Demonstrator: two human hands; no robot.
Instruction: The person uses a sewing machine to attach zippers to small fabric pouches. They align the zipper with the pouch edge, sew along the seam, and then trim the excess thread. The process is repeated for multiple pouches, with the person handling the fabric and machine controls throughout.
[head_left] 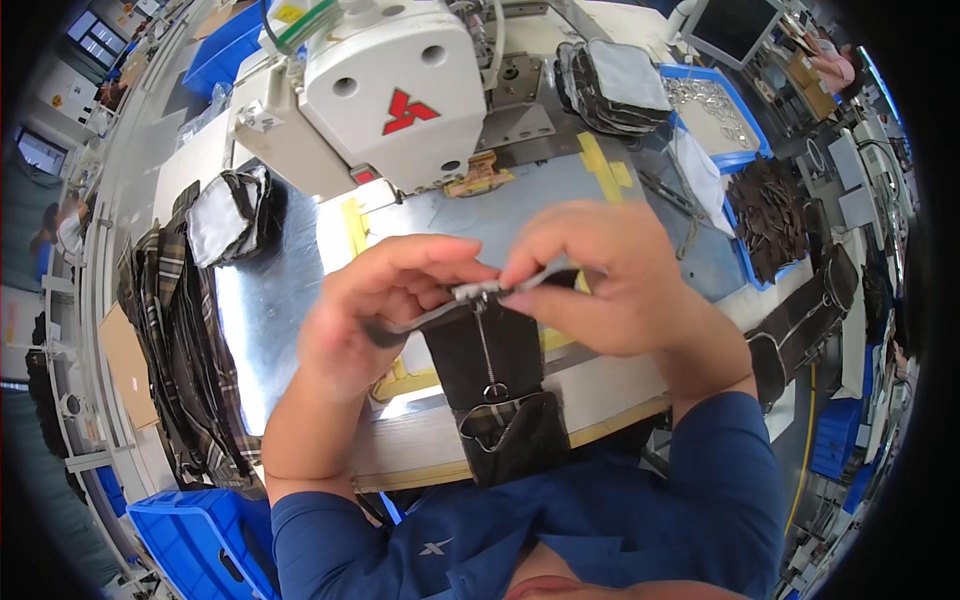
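Observation:
My left hand (355, 310) is curled around the left part of a dark strip (425, 318) with a grey edge, its fingers slightly blurred. My right hand (605, 275) pinches the strip between thumb and forefinger near some small metal hardware (480, 293). A black fabric piece (460, 365) hangs below, with a silver zipper and ring running down it to a small pouch (515, 440) with plaid lining at the table's front edge. Behind my hands is the white sewing machine (395, 110) over a metal plate marked with yellow tape (605, 165).
Plaid-and-black pieces (170, 340) and a pad stack (225, 215) lie left; another stack (615, 85) stands behind. Blue trays of metal parts (715, 105) and brown pieces (765, 210) sit right, beside a black zippered piece (800, 320). A blue crate (185, 540) stands lower left. Other people work in the background.

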